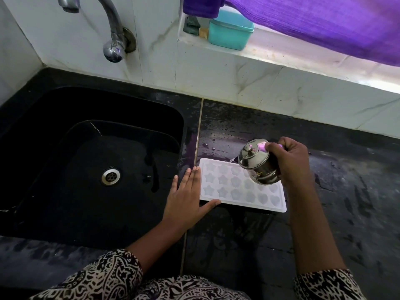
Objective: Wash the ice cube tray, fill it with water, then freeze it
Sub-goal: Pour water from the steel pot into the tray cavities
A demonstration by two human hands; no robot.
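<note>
Ice tray (242,205) — long axis left-right

Single view on record: a head-worn, wide-angle camera. It stands over the near edge of the table (346,180), looks forward and steeply down, and faces the tiled wall (194,68) at the back. The range is close. Patterned sleeves (108,276) fill the bottom edge and both forearms run up into the frame. The ice cube tray (238,191) lies just right of and below centre. The left hand (186,191) lies flat at its left end, and the right hand (290,161) holds a steel pot (259,165) over its far side. The sink (188,118) takes the left half. The tap (112,40) is cropped by the top edge. A ledge (281,59) and a purple cloth (324,24) cross the top right corner. Straight edges bow toward the frame borders.
</note>
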